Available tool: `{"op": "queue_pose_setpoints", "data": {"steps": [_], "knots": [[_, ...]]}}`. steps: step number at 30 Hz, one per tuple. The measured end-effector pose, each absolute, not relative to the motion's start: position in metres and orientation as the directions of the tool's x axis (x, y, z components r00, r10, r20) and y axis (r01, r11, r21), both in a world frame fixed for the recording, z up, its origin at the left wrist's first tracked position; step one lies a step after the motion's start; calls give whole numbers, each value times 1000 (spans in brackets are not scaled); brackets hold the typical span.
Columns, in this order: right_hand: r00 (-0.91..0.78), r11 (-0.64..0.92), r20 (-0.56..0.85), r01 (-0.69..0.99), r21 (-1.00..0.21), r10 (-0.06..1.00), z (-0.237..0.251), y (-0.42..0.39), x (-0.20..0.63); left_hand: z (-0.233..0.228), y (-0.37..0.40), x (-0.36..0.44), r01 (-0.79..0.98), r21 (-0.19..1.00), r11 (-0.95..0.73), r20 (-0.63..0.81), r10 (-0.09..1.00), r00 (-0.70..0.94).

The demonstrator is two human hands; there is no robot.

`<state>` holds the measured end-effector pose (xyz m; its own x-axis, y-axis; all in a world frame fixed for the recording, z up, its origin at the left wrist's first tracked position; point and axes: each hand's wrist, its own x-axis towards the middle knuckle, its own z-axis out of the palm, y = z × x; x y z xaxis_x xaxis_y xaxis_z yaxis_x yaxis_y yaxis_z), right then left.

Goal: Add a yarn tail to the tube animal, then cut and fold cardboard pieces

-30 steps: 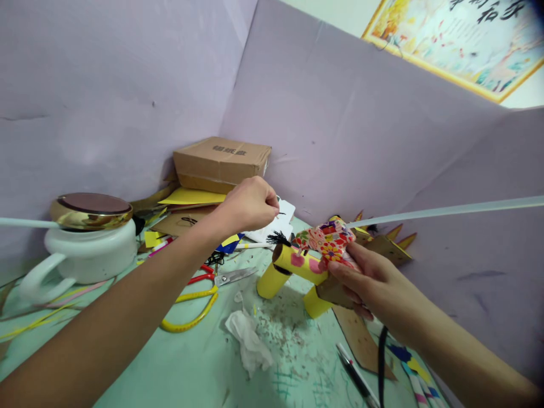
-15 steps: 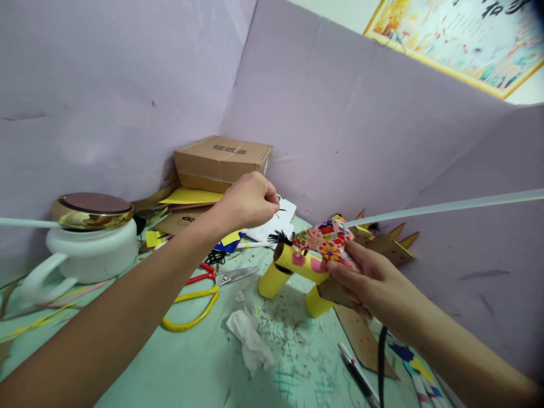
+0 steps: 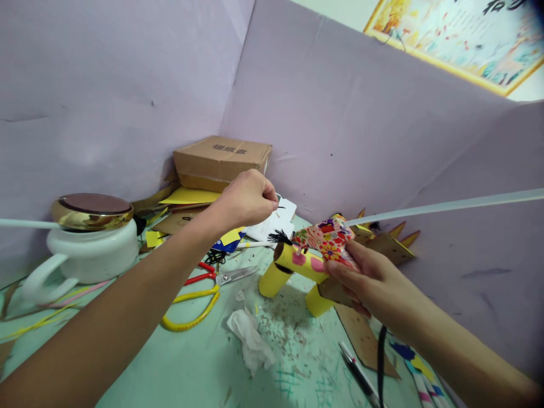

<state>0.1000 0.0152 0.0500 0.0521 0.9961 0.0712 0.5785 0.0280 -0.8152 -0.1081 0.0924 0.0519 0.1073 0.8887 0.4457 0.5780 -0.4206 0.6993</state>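
Note:
A yellow paper-tube animal figure (image 3: pixel 293 267) with pink spots stands on two tube legs on the green table (image 3: pixel 199 362). A black yarn tuft (image 3: pixel 279 236) sticks up at its near end. My right hand (image 3: pixel 361 277) grips a glue gun wrapped in floral paper (image 3: pixel 327 238), nozzle over the figure's back, with a long clear glue stick (image 3: pixel 446 207) running out to the right. My left hand (image 3: pixel 249 198) hovers above the figure, fingers pinched on a small dark strand that is barely visible.
Yellow-handled scissors (image 3: pixel 199 297), a crumpled tissue (image 3: pixel 250 340), a white pot with gold lid (image 3: pixel 85 238), a cardboard box (image 3: pixel 221 161) on yellow sheets, cardboard scraps (image 3: pixel 361 340), pens (image 3: pixel 357 377) and a black cord (image 3: pixel 381 362) lie about. Purple panels wall the back and right.
My left hand has risen slightly and drifted a little left. The right hand and glue gun have barely shifted.

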Motion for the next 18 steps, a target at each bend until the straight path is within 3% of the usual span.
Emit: {"op": "queue_pose_setpoints", "data": {"steps": [8,18], "knots": [[4,10,14,515,-857,1000,53,10,94,55,91,-110,557,718,-416,439,893,101],[-72,48,7,589,-806,997,71,1,103,52,88,-103,574,667,-475,471,866,170]]}}
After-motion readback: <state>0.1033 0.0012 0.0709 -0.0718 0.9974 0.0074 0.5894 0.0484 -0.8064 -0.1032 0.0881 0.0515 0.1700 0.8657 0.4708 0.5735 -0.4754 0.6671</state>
